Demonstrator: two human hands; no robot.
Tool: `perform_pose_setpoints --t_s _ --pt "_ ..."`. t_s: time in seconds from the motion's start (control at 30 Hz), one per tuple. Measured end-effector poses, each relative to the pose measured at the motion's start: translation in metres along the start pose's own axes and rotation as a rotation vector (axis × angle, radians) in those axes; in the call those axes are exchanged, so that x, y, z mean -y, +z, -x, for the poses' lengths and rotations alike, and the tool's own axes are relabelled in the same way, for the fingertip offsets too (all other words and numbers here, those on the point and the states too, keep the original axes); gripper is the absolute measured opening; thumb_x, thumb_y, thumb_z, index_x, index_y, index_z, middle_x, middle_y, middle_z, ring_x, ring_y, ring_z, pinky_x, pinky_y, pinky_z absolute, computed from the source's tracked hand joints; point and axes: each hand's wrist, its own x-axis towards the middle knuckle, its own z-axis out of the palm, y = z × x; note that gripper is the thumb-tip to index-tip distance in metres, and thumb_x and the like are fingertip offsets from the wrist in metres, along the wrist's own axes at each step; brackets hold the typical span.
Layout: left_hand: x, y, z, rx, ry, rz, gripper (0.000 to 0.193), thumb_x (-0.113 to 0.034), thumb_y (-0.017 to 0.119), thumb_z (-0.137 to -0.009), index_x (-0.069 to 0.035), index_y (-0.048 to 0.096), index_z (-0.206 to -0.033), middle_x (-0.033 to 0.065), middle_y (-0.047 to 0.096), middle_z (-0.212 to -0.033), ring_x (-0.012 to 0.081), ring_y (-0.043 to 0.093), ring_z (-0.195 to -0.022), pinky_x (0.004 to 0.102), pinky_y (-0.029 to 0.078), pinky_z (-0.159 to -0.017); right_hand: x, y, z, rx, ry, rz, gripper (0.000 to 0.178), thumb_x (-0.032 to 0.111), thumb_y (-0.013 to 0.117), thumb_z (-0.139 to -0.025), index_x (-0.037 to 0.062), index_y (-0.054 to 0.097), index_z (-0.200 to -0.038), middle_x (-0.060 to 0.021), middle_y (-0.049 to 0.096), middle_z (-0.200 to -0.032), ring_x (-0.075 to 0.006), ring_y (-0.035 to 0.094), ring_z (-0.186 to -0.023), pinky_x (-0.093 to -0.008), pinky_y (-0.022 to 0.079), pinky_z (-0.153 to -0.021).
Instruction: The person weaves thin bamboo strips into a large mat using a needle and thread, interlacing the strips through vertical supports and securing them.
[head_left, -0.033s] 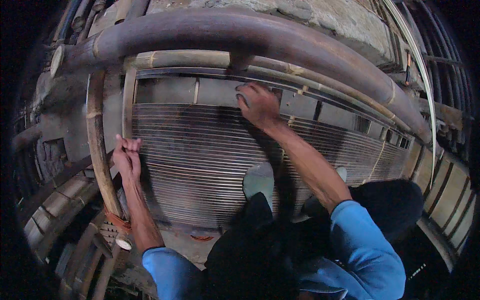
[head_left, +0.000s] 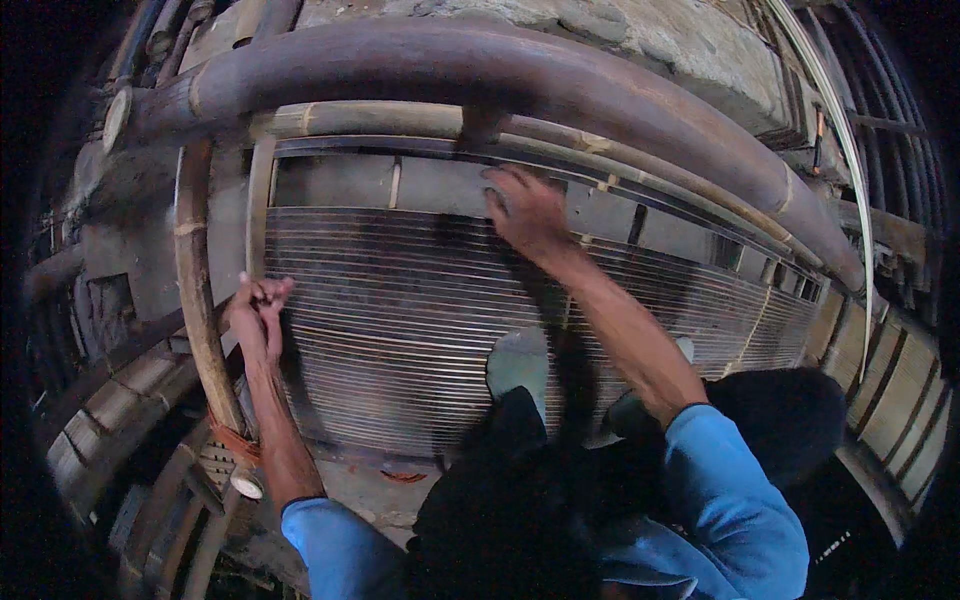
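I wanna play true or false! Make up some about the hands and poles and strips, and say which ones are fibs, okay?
1. A thick dark pole crosses the top part of the picture. True.
2. The left hand is by the right end of the thin strips. False: it is by their left end.
3. The right hand is higher in the picture than the left hand. True.
4. The person's sleeves are yellow. False: they are blue.
5. The orange tie is around the thick dark pole. False: it is low on the pole at the left.
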Motion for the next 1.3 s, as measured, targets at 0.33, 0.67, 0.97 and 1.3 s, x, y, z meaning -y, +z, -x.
perform_pose_setpoints --t_s 0.33,0.67,0.97,1.3 --pt "0.006 0.012 -0.010 -0.291 0.679 -1.673 0.043 -0.024 0.069 -0.090 0.002 0.057 -0.122 0.0231 0.060 -0.116 0.0418 0.057 -0.108 0.0468 0.045 -0.094 -0.025 -0.055 0.028 -0.071 -0.041 0.218 0.043 0.018 0.071 -0.083 0.0131 0.064 -0.126 -0.0095 0.064 -0.122 -0.0297 0.055 -0.120 -0.0443 0.039 -0.104" --pt "0.060 0.111 -0.102 0.107 1.146 -1.624 0.054 -0.031 0.074 -0.085 -0.005 0.053 -0.128 0.0210 0.050 -0.133 0.0421 0.048 -0.123 0.0501 0.041 -0.103 -0.020 -0.060 0.019 -0.041 0.044 0.375 0.042 0.031 0.074 -0.084 0.0107 0.066 -0.120 -0.0155 0.066 -0.117 -0.0327 0.059 -0.115 -0.0468 0.043 -0.102" --pt "0.061 0.080 -0.095 0.069 0.971 -1.767 0.043 -0.035 0.071 -0.089 -0.005 0.061 -0.118 0.0196 0.057 -0.125 0.0409 0.051 -0.119 0.0509 0.043 -0.100 -0.021 -0.076 0.010 0.415 0.133 0.218 0.033 0.041 0.070 -0.090 0.0106 0.071 -0.101 -0.0105 0.071 -0.102 -0.0308 0.070 -0.089 -0.0417 0.056 -0.071" --pt "0.123 0.148 -0.076 0.339 0.960 -1.610 0.054 -0.027 0.075 -0.079 -0.005 0.062 -0.126 0.0219 0.054 -0.134 0.0404 0.043 -0.135 0.0498 0.037 -0.111 -0.097 -0.124 0.076 -0.143 -0.016 0.159 0.031 0.038 0.072 -0.087 0.0096 0.068 -0.098 -0.0132 0.065 -0.094 -0.0366 0.063 -0.086 -0.0470 0.052 -0.075"
